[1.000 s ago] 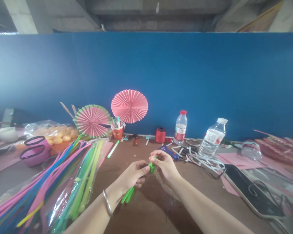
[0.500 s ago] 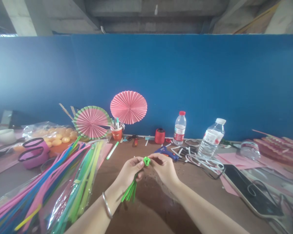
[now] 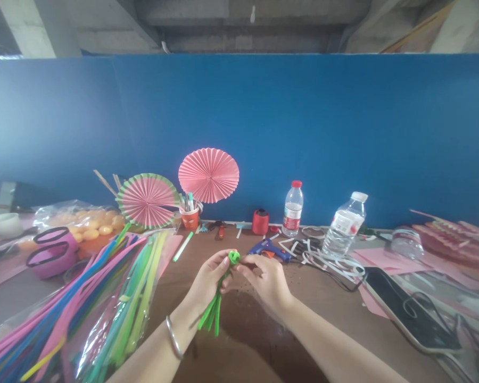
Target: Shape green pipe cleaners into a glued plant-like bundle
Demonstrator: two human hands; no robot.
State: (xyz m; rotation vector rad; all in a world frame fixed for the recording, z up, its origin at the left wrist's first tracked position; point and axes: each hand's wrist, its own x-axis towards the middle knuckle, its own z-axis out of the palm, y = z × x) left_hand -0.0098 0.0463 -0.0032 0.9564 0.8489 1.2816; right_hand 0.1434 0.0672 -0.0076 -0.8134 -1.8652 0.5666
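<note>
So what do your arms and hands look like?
My left hand and right hand are bare, with no gloves. A shiny silver bangle circles the left wrist, and the right wrist has none. No sleeves show.

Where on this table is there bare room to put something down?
The brown tabletop looks bare between the forearms, on the near side of the left hand and right hand. A smaller patch lies between the marker and blue glue gun. Coloured stems crowd the left; white strips and a dark-screened device, the right.
</note>
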